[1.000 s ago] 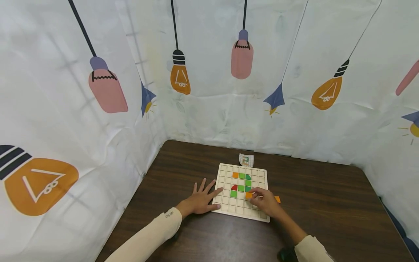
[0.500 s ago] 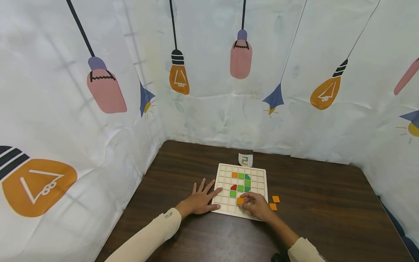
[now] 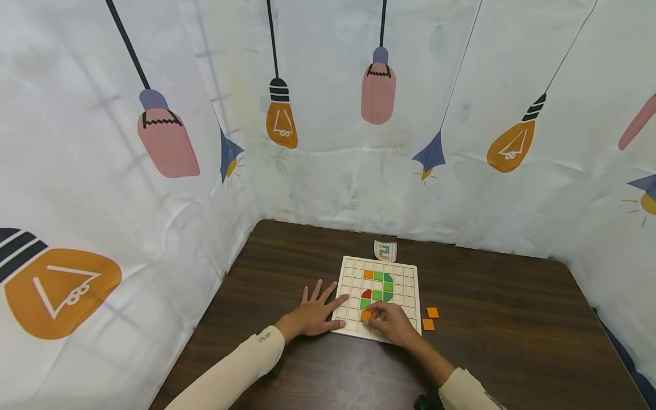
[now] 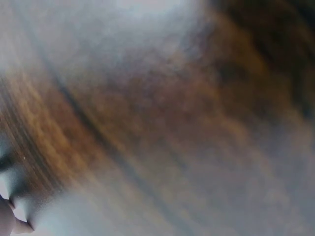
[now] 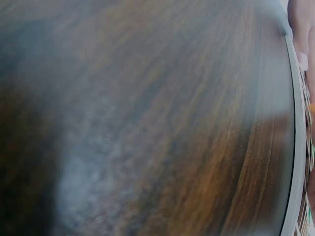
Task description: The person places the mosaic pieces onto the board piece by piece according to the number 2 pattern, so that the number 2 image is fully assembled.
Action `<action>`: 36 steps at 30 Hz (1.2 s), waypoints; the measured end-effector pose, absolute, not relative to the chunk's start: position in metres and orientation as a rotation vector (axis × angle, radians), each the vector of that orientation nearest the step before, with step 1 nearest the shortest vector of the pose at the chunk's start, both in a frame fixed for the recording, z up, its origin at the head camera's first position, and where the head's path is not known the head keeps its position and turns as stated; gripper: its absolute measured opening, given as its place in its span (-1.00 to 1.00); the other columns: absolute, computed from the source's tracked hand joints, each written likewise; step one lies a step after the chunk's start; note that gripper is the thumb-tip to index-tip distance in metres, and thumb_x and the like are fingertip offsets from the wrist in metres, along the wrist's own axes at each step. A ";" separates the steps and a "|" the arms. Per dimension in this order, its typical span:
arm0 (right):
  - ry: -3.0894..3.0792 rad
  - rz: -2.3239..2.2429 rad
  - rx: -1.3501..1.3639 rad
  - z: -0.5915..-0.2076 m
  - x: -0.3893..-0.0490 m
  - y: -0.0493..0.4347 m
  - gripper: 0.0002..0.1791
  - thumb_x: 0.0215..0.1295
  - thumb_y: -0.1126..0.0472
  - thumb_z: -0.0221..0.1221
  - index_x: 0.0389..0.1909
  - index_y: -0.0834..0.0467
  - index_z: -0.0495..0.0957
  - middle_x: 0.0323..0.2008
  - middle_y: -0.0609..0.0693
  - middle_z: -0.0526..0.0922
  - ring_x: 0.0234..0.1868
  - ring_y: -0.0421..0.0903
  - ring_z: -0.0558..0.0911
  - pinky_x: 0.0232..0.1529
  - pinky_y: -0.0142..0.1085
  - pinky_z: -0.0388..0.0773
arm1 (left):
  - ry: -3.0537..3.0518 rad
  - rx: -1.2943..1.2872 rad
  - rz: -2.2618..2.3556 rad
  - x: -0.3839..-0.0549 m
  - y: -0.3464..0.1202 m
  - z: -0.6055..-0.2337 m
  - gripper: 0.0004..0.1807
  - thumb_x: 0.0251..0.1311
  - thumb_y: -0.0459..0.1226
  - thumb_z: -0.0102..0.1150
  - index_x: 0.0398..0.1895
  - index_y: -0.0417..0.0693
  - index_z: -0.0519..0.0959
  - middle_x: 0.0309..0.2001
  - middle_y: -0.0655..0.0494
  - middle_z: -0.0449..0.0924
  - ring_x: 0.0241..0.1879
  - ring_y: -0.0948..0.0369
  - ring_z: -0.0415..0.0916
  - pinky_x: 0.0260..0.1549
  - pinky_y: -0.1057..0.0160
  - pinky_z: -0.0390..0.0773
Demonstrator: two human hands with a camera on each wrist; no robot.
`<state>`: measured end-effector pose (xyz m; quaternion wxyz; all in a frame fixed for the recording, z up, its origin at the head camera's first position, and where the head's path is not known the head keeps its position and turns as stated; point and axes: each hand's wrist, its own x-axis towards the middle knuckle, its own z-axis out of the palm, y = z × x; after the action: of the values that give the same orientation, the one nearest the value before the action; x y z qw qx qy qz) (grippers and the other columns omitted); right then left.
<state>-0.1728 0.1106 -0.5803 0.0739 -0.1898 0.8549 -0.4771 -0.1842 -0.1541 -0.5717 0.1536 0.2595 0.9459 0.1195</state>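
A pale square board (image 3: 353, 265) with a grid of cells lies on the brown table. Green squares, dark green quarter-rounds, a red quarter-round (image 3: 366, 294) and an orange square (image 3: 368, 274) sit in some cells. My right hand (image 3: 390, 322) pinches an orange square tile (image 3: 366, 315) by its right side, just below the green tile (image 3: 365, 303) in the left column. My left hand (image 3: 314, 315) lies flat with fingers spread, fingertips and thumb on the board's left edge. In the right wrist view the board's edge (image 5: 295, 147) shows beside the fingers.
Two loose orange tiles (image 3: 433, 312) lie on the table right of the board. A small printed pattern card (image 3: 385, 250) rests behind the board's far edge. White cloth printed with lamps (image 3: 328, 188) hangs around the table's back and sides.
My right hand has carried the orange tile leftward across the board to below the left green tile. The two loose orange tiles are now uncovered. My left hand has stayed put.
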 end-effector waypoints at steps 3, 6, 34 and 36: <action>2.613 -1.369 -0.561 -0.579 -0.173 0.108 -0.79 0.20 0.24 0.41 -0.16 0.19 0.71 -0.49 -0.17 0.61 -0.54 -0.33 0.41 -0.51 -0.44 0.38 | 2.716 0.749 0.341 -0.184 -0.154 -0.571 -0.18 0.36 0.40 -0.23 0.62 0.46 -0.06 0.65 -0.02 -0.24 0.57 -0.31 -0.37 0.35 -0.52 -0.18; 2.642 -1.329 -0.536 -0.578 -0.174 0.106 -0.80 0.18 0.25 0.41 -0.17 0.16 0.72 -0.50 -0.19 0.59 -0.54 -0.32 0.41 -0.50 -0.44 0.36 | 2.717 0.753 0.343 -0.184 -0.154 -0.572 -0.18 0.37 0.40 -0.23 0.62 0.45 -0.05 0.65 -0.02 -0.23 0.57 -0.31 -0.37 0.34 -0.52 -0.18; 2.733 -1.221 -0.497 -0.577 -0.175 0.102 -0.84 0.21 0.23 0.40 -0.19 0.10 0.74 -0.51 -0.22 0.56 -0.51 -0.33 0.40 -0.45 -0.42 0.35 | 2.717 0.767 0.340 -0.184 -0.153 -0.568 -0.19 0.39 0.36 -0.20 0.62 0.38 -0.02 0.64 -0.06 -0.21 0.56 -0.35 -0.33 0.33 -0.53 -0.16; 2.738 -1.218 -0.503 -0.577 -0.175 0.102 -0.84 0.21 0.22 0.40 -0.19 0.10 0.73 -0.51 -0.23 0.55 -0.50 -0.33 0.40 -0.43 -0.42 0.36 | 2.716 0.766 0.344 -0.184 -0.153 -0.568 -0.18 0.39 0.36 -0.19 0.62 0.37 -0.02 0.64 -0.06 -0.21 0.56 -0.35 -0.33 0.33 -0.54 -0.16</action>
<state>-0.1752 0.1018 -0.5773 0.0517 -0.1652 0.8999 -0.4002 -0.1836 -0.1535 -0.5677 0.1487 0.2666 0.9447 0.1198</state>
